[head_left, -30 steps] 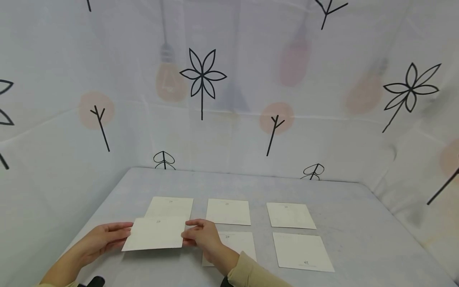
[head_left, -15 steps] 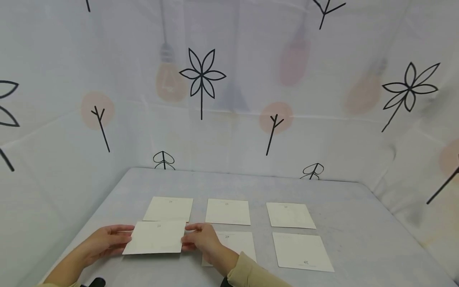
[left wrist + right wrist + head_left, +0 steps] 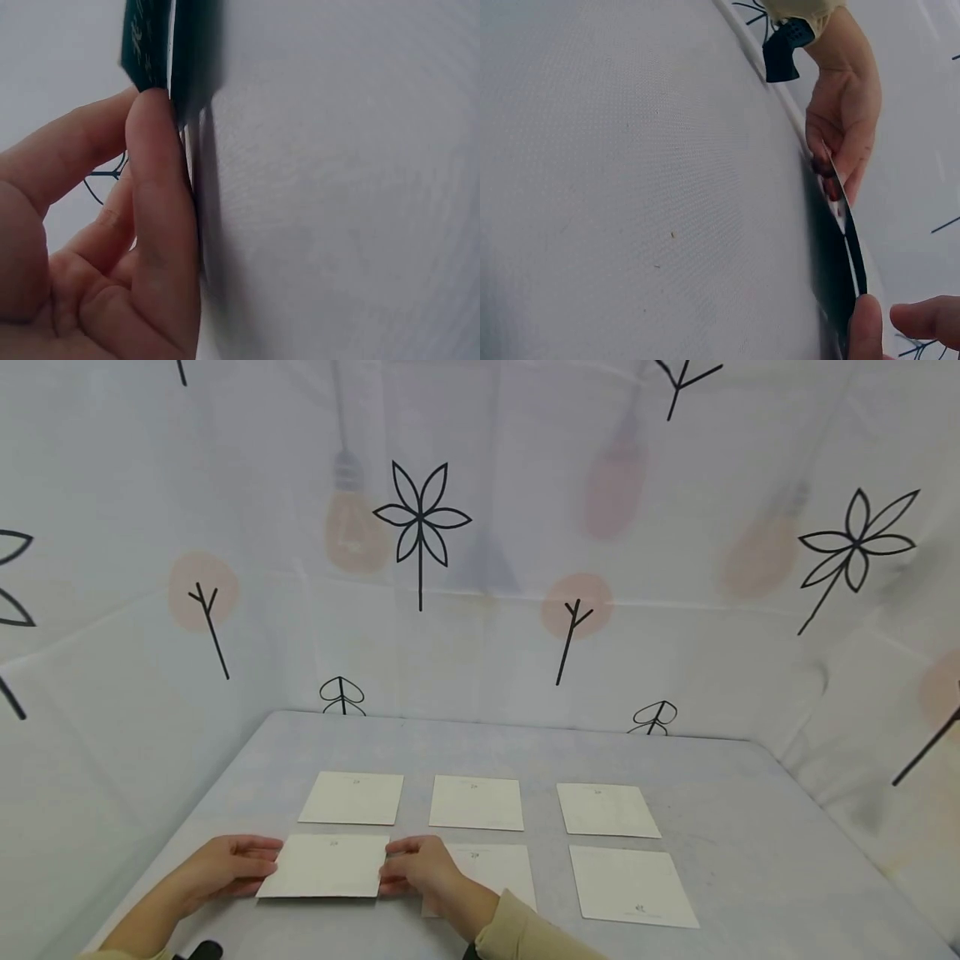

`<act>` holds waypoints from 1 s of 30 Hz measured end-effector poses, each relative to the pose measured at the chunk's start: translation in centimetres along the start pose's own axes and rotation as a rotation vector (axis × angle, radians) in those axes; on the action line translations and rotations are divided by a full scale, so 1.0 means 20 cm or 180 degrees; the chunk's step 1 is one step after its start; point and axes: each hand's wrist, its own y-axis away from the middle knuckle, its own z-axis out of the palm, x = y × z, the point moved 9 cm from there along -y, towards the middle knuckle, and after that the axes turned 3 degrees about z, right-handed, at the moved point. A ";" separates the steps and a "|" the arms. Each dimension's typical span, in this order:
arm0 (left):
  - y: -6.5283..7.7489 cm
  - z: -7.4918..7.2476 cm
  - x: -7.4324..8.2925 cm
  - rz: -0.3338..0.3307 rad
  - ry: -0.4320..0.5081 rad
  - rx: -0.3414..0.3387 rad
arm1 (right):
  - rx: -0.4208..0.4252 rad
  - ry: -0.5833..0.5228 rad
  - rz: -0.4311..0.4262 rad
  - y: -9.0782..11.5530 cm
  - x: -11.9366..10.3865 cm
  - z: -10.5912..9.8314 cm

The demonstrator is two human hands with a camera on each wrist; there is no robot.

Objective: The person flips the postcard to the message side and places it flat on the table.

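Note:
A white-faced card [image 3: 324, 866] lies between my hands at the near left of the table, low over the cloth with a shadow under its near edge. My left hand [image 3: 223, 867] pinches its left edge, and my right hand [image 3: 424, 870] holds the right edge. The left wrist view shows the card's dark green side [image 3: 146, 41] with pale marks, a corner between my fingers. Seen from the right wrist, the card [image 3: 855, 255] is a thin dark strip nearly edge-on, with my left hand [image 3: 845, 112] at its far end.
Three white cards make a back row: left [image 3: 351, 798], middle [image 3: 476, 802] and right [image 3: 609, 810]. In front lie a card [image 3: 501, 864] partly behind my right hand and another card [image 3: 633, 885] farther right. A patterned curtain [image 3: 487, 643] encloses the pale table [image 3: 757, 843].
Both hands have lowered the card toward the table and slightly nearer to me, levelling it. The back left card, partly covered before, now shows whole. The other cards have not moved.

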 end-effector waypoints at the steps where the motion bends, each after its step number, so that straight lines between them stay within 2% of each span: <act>1: 0.00 0.00 0.00 -0.0026 -0.0022 0.0011 | 0.0000 0.0010 0.0009 0.00 0.00 0.00; 10: 0.00 0.00 0.00 -0.0126 -0.0351 0.0059 | -0.0034 0.0012 0.0023 0.00 0.00 0.00; 30: 0.01 -0.02 0.00 -0.0059 -0.0503 0.0132 | -0.0086 0.0215 0.0148 0.01 0.00 0.00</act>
